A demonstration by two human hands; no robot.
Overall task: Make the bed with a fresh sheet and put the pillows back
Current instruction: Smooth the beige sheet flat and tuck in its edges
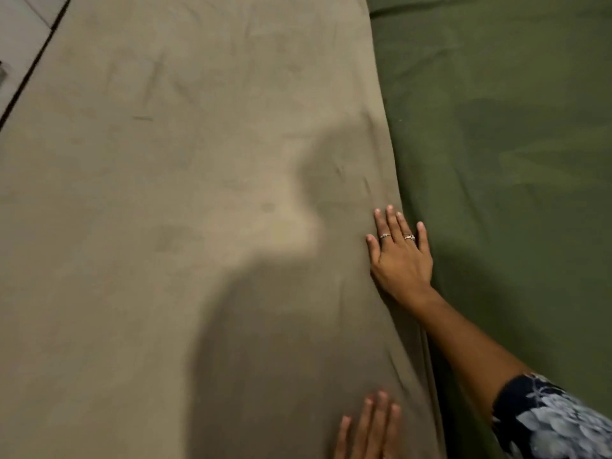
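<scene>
A tan sheet (185, 200) lies spread over most of the view, lightly creased. Its right edge runs down the frame beside a dark green sheet (510, 134) that covers the right side. My right hand (400, 256) lies flat, fingers straight and spread, pressing on the tan sheet at that edge, with the little finger over the green. It wears rings on two fingers. My left hand (367, 429) rests flat on the tan sheet at the bottom edge of the frame, fingers straight, partly cut off. No pillows are in view.
Grey floor tiles (20, 38) with a dark joint line show at the top left corner beyond the tan sheet. My right forearm and a dark flowered sleeve (549, 422) cross the green sheet at the bottom right.
</scene>
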